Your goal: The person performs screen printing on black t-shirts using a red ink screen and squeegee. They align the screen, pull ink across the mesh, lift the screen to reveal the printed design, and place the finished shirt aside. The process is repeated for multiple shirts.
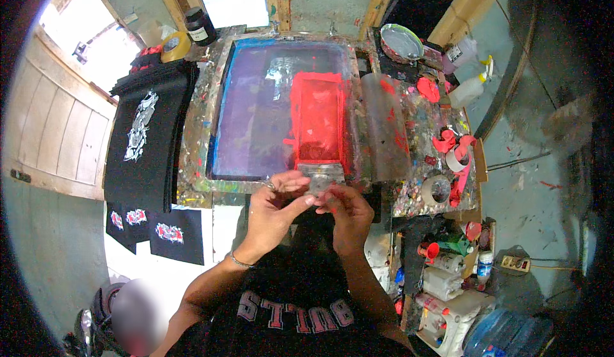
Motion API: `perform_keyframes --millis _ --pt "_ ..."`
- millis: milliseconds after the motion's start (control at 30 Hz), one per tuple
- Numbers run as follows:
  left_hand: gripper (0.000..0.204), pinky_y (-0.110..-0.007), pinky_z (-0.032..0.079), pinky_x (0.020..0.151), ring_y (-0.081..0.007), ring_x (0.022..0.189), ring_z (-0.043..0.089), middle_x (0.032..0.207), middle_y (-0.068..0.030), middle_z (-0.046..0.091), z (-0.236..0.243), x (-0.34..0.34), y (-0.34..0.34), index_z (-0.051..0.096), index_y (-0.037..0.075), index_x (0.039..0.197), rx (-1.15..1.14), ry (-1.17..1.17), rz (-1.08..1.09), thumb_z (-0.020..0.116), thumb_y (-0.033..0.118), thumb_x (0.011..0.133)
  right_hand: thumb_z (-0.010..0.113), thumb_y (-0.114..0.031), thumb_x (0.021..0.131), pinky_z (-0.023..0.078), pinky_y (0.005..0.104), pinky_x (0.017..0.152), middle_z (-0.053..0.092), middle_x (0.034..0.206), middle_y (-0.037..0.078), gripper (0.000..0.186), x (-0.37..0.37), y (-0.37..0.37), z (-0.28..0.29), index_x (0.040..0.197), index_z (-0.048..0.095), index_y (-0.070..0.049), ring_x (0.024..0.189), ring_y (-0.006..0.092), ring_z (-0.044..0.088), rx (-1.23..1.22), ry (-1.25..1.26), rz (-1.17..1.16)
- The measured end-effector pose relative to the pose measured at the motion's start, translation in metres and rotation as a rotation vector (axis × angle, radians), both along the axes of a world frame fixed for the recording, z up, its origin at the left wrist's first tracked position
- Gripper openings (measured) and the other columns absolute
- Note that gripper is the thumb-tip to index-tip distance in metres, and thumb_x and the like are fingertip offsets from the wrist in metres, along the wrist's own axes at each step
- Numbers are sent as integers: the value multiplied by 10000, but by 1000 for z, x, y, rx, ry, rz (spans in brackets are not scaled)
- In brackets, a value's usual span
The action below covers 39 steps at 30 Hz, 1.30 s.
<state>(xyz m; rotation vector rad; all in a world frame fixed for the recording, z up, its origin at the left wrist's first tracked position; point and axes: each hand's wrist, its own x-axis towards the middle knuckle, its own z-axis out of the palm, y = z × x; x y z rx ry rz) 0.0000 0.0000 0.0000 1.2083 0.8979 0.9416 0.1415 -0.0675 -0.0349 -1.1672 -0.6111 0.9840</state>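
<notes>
Where the red patch [320,117] ends, a greyish piece [323,179] is pinched

In the head view, the left hand [279,202] and right hand [349,214] are half-curled, thumbs and fingertips closed on that see-through-looking piece. I see it at the near edge of the purple screen [252,123]. To the left sits a stack of black fabric [153,136] with printed designs; to the right, a beige tape roll [427,189] lies on the paint-splattered surface [419,155].

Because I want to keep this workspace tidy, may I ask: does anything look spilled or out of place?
Yes: on the right side of the worktable, crumpled red strips lie around a pale tape roll; they look like leftover scraps. Multicoloured paint spots also mark the worktable.
</notes>
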Motion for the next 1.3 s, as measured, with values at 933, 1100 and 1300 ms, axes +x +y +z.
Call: perform_keyframes --millis 933,1100,1300 --pt "81 -359 558 742 -304 844 718 935 -157 718 26 -9 0 684 1 979 574 378 -39 732 10 914 821 -72 863 549 343 982 681 1270 137 589 39 9 35 1383 555 2 1105 218 683 120 -271 365" --pt "83 -373 558 740 -332 836 712 924 -157 710 23 -12 -2 689 8 981 590 339 -104 734 15 912 792 17 862 564 303 870 751 1048 97 249 32 12 32 1103 730 22 949 157 706 54 -410 395" --pt "76 -351 564 755 -281 824 728 930 -150 735 21 -14 -5 708 -16 964 466 324 -62 744 25 912 812 -201 889 574 325 790 786 913 79 178 27 10 29 983 777 -55 859 188 753 32 -541 247"
